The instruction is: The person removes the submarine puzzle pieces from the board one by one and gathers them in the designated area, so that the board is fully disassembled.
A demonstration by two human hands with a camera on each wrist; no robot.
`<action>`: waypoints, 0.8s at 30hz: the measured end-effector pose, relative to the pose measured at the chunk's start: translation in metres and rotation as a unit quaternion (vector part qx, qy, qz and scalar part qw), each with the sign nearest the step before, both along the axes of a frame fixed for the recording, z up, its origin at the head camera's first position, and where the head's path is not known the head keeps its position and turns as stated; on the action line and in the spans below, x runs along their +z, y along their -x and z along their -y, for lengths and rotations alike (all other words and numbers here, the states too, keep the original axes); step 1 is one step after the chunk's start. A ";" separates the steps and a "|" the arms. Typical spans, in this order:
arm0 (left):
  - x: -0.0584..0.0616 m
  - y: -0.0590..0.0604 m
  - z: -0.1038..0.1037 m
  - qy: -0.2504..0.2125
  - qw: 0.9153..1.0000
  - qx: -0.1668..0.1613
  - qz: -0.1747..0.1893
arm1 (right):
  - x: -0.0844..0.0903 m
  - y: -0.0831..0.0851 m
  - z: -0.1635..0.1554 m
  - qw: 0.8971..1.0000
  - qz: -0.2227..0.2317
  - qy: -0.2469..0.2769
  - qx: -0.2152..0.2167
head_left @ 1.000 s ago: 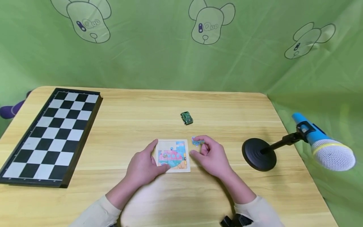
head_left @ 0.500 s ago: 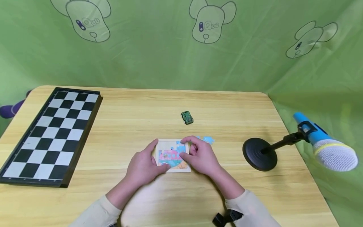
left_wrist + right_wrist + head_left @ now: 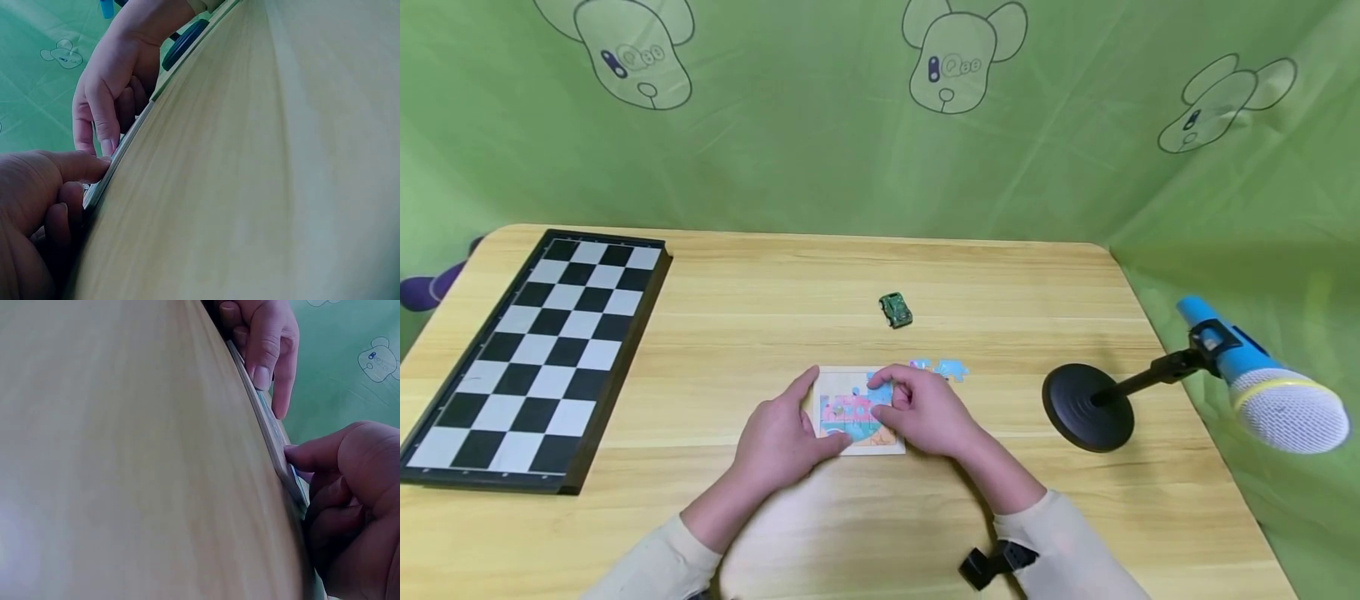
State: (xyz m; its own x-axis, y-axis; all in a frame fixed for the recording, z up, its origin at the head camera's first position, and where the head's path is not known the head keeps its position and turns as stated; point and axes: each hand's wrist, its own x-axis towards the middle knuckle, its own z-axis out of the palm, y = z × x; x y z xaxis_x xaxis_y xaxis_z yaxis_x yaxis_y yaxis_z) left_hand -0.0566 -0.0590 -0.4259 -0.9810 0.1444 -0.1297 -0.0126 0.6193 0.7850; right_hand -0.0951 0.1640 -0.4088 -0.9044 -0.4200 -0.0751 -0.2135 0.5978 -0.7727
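A small square wooden jigsaw board with a pink and blue picture (image 3: 857,412) is lying flat on the light wooden table (image 3: 1000,283), near the front edge and between the two hands. The left hand (image 3: 778,437) is being held against the board's left side: the thumb is stretched up along the left edge and the other fingers are curled at the near left corner, so the board is being gripped there. The right hand (image 3: 925,408) is being laid over the board's right half, with its curled fingertips pressed down on a light blue jigsaw piece (image 3: 880,390) at the upper right of the picture; the piece is being pinched against the board beneath those fingers.

Two loose pale blue jigsaw pieces (image 3: 942,368) are lying on the table just beyond the right hand, apart from the board.

The layout is being shown only by the head view. From the left wrist view, the board's thin edge (image 3: 119,161) is being seen side-on, with the left thumb (image 3: 69,167) on top of it and the right hand's fingertips (image 3: 106,134) touching its surface. From the right wrist view, the same edge (image 3: 269,428) is being seen with the right thumb (image 3: 312,453) pressed on it and the left hand's fingers (image 3: 265,347) farther along.

A black-and-white folding chessboard (image 3: 535,350), a small green toy car (image 3: 895,310) and a blue microphone on a black round-based stand (image 3: 1225,367) are also lying on the table.
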 end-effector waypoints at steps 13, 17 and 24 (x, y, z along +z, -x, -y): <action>0.000 0.000 -0.001 0.002 1.000 0.002 0.001 | -0.002 0.002 0.002 0.999 0.037 0.030 -0.027; 0.000 0.000 -0.001 0.004 1.000 0.002 0.001 | -0.002 0.001 0.002 0.998 0.035 0.040 -0.034; 0.000 -0.001 -0.001 0.006 1.000 0.002 -0.001 | -0.005 0.002 0.001 0.998 0.013 0.051 -0.016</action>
State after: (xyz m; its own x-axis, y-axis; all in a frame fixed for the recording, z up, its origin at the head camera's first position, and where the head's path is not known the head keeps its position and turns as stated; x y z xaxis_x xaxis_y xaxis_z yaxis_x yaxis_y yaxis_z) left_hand -0.0561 -0.0580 -0.4259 -0.9817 0.1388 -0.1302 -0.0143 0.6284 0.7778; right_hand -0.0967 0.1628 -0.4138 -0.9161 -0.3970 -0.0565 -0.1744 0.5213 -0.8354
